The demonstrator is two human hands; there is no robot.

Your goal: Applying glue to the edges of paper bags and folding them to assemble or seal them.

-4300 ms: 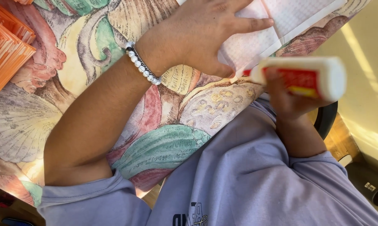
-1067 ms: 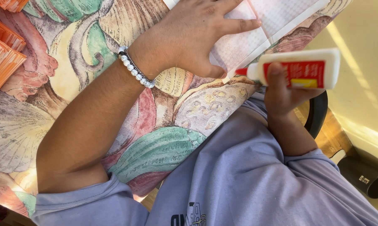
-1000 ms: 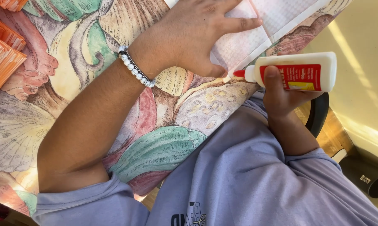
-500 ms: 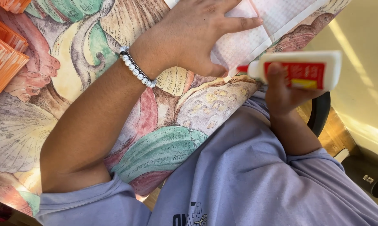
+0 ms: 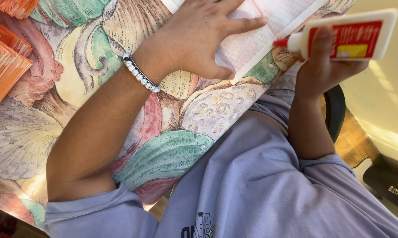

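- Left hand [image 5: 199, 37]: fingers spread flat, pressing on the white paper sheet [image 5: 269, 26]; nothing gripped. A beaded bracelet [image 5: 140, 72] circles the wrist.
- Right hand [image 5: 324, 66]: fingers closed around a white glue bottle [image 5: 353, 35] with red label, held sideways past the table edge, its red nozzle pointing at the sheet's edge.
- Paper sheet: lies on the table [image 5: 75, 88], covered by a shell-patterned cloth.
- Orange paper stacks [image 5: 5, 66]: on the table, well apart from both hands.

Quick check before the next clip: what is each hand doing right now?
Left hand: open, pressed flat on the white paper sheet on the patterned tablecloth.
Right hand: closed around a white glue bottle, red tip toward the sheet.
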